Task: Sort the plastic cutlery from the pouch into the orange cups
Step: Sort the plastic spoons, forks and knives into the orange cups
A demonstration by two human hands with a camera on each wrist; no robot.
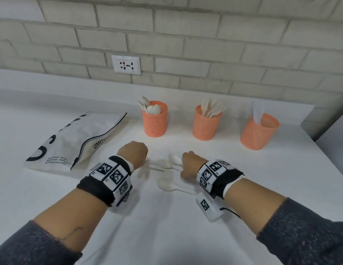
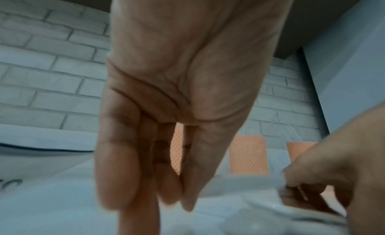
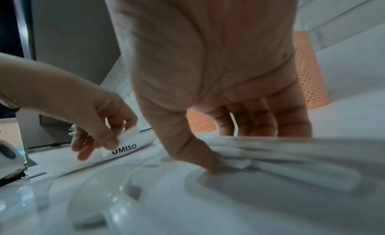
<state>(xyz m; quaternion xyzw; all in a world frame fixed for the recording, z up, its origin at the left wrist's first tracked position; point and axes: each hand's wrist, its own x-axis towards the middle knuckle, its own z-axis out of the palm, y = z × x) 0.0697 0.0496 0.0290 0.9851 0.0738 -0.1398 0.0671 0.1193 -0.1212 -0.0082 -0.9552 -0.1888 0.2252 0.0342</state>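
Note:
Several white plastic spoons (image 1: 167,185) lie on the white counter between my hands. My right hand (image 1: 189,161) grips a bundle of white spoons (image 3: 270,158), its thumb pressed on the handles; one bowl (image 1: 175,159) sticks out to its left. To the left, my left hand (image 1: 136,153) points its fingers down, and in the right wrist view my left hand (image 3: 112,139) pinches a white spoon handle (image 3: 130,134) between thumb and forefinger. Three orange mesh cups stand behind: spoons in the left cup (image 1: 155,123), forks in the middle cup (image 1: 206,127), white knives in the right cup (image 1: 259,132).
The white pouch (image 1: 75,142) with black lettering lies unzipped at the left, just beyond my left hand. A brick wall with a socket plate (image 1: 126,65) backs the counter. The counter's edge drops off at the right, behind the right cup.

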